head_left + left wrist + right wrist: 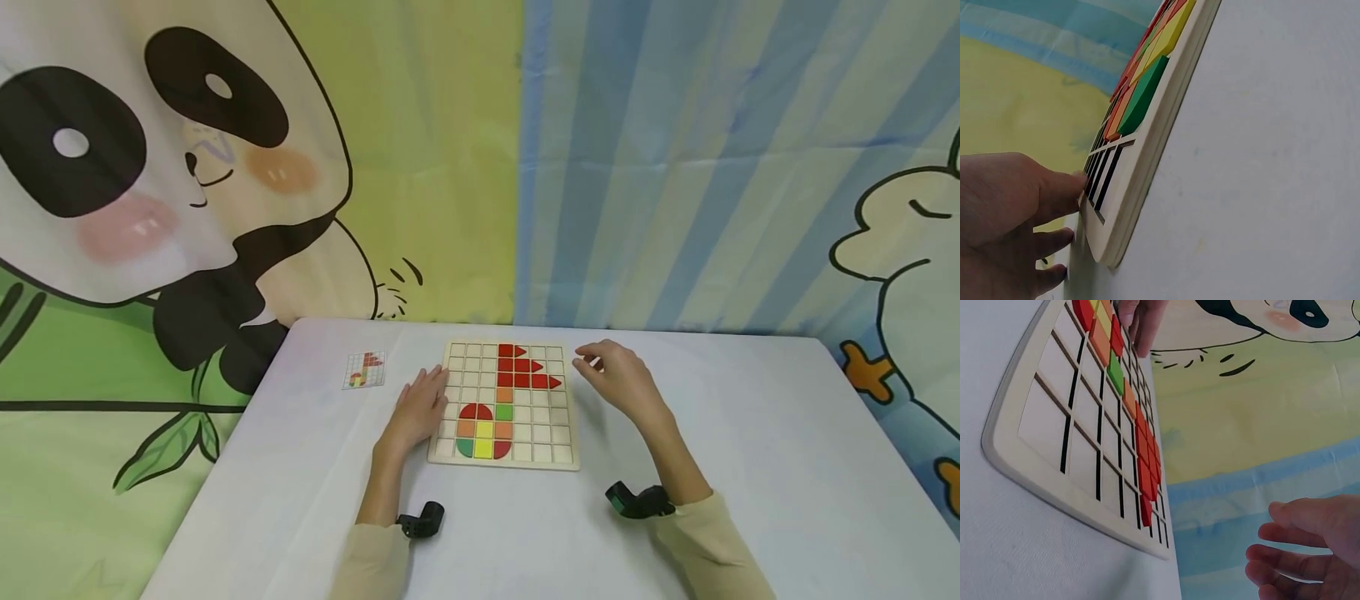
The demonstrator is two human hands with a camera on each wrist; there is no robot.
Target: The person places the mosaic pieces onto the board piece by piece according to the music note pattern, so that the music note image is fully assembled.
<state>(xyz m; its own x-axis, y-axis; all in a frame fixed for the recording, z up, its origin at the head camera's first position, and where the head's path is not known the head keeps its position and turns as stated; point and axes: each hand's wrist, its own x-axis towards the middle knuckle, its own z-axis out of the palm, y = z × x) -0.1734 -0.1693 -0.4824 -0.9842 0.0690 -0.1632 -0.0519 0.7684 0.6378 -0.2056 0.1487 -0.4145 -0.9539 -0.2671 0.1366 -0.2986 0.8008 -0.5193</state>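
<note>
A square wooden grid board [504, 467] lies on the table. Red square tiles and pointed red tiles [517, 367] fill its upper middle. Below them, orange, green, yellow and red tiles [484, 430] form a hook shape with rounded corners. My left hand [422, 404] rests at the board's left edge, fingers extended; in the left wrist view its thumb [1063, 187] touches the rim. Off the board's upper right corner, my right hand [618, 375] is raised with fingers loosely bent and nothing in them, as the right wrist view also shows.
A small pattern card [365, 369] with a similar coloured figure lies left of the board on the white-covered table [750, 450]. Black cameras [423, 520] are strapped to both wrists. Behind the table hangs a printed cartoon curtain [442, 167].
</note>
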